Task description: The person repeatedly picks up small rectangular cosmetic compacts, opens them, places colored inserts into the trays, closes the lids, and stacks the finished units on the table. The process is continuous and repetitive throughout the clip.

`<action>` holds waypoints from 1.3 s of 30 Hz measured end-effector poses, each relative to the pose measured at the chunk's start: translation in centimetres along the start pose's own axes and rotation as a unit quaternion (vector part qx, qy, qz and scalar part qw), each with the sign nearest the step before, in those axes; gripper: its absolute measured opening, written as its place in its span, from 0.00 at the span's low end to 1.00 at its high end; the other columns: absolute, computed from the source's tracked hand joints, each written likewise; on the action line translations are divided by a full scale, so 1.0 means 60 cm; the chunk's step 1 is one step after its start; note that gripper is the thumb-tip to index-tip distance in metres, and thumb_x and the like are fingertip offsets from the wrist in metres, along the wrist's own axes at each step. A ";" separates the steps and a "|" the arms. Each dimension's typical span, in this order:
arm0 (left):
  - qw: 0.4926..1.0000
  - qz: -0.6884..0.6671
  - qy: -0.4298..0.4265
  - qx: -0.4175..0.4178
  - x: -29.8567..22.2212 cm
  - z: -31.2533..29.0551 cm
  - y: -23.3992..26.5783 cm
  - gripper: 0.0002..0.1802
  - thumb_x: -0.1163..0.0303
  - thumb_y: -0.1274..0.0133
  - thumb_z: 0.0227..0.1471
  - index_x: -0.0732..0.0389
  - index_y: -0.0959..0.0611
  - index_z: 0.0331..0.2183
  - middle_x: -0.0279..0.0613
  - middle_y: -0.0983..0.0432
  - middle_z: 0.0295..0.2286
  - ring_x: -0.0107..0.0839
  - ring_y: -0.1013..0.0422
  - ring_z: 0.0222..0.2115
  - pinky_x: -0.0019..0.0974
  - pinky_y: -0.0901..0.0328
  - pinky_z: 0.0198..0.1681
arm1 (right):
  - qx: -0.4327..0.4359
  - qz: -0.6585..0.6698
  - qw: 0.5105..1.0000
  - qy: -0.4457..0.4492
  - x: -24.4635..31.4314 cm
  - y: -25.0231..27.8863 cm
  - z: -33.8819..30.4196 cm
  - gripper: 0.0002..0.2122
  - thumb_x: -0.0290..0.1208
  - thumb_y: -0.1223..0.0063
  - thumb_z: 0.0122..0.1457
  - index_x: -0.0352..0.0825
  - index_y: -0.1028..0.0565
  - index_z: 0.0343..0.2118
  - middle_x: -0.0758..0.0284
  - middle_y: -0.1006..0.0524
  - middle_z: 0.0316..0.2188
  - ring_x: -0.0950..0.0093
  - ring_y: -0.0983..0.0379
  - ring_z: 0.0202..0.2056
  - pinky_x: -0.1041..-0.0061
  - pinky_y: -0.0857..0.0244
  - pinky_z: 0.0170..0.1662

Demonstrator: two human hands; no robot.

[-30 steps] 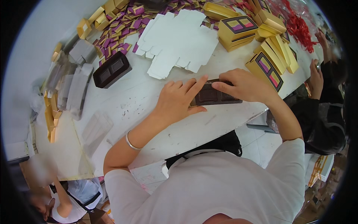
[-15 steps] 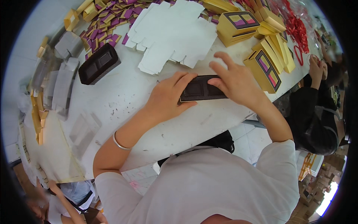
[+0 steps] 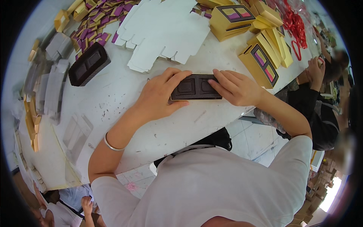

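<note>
Flat on the white table (image 3: 177, 132) lies a dark brown plastic tray (image 3: 201, 87) with two square hollows. A thin gold edge, like that of a box around it, shows along its near side. My left hand (image 3: 159, 94) clasps the left end, with the thumb on the near side and the fingers on the far side. At the right end, the fingers of my right hand (image 3: 238, 87) are bent over the tray's edge; its thumb is hidden. To the left stands a stack of similar dark trays (image 3: 89, 64).
Beyond my hands lie flat white card blanks (image 3: 162, 32). Gold boxes with windows (image 3: 261, 66) stand at the right, near red ribbon (image 3: 297, 32). Small purple and gold packets (image 3: 102, 22) are heaped at the back left. Clear plastic covers (image 3: 56, 90) line the left. Other people sit on both sides.
My right hand has come down from its raised, spread pose onto the tray's right end. My left hand keeps its hold. The whole view has shifted slightly.
</note>
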State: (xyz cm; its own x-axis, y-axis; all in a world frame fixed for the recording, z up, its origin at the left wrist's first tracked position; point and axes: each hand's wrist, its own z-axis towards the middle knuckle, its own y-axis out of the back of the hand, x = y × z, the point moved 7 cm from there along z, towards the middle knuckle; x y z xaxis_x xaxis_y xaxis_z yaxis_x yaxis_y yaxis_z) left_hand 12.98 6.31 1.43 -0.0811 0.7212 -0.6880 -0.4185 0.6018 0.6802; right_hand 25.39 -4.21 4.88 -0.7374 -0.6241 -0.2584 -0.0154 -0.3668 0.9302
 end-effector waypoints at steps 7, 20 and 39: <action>0.998 0.046 -0.007 -0.034 -0.003 -0.005 -0.002 0.38 0.61 0.36 0.35 0.56 0.31 0.50 0.41 0.34 0.40 0.43 0.31 0.34 0.42 0.35 0.36 | 0.097 0.199 0.957 -0.186 0.036 -0.030 -0.027 0.38 0.53 0.49 0.49 0.25 0.39 0.55 0.49 0.44 0.59 0.56 0.50 0.61 0.57 0.60 0.63; 0.997 0.043 -0.040 -0.052 0.000 -0.018 -0.007 0.40 0.57 0.38 0.38 0.54 0.35 0.53 0.41 0.32 0.41 0.44 0.32 0.34 0.44 0.36 0.38 | -0.184 0.217 0.931 -0.226 -0.209 -0.061 0.296 0.11 0.34 0.48 0.54 0.30 0.24 0.33 0.58 0.25 0.35 0.58 0.30 0.40 0.64 0.36 0.42; 0.998 0.033 -0.016 -0.043 0.011 -0.021 -0.006 0.39 0.56 0.40 0.40 0.55 0.36 0.54 0.45 0.32 0.42 0.47 0.32 0.36 0.43 0.36 0.39 | -0.240 0.645 0.626 -0.367 -0.297 -0.161 0.344 0.11 0.29 0.48 0.56 0.28 0.24 0.39 0.70 0.23 0.30 0.81 0.30 0.30 0.82 0.36 0.35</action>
State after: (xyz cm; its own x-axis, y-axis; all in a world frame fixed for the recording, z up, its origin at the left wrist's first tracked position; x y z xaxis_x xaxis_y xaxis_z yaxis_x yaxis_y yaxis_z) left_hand 11.95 6.17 0.41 -0.0836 0.7700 -0.6325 -0.4885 0.5216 0.6995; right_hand 24.74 24.72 5.90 -0.0426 -0.1942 0.9800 0.9873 -0.1585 0.0116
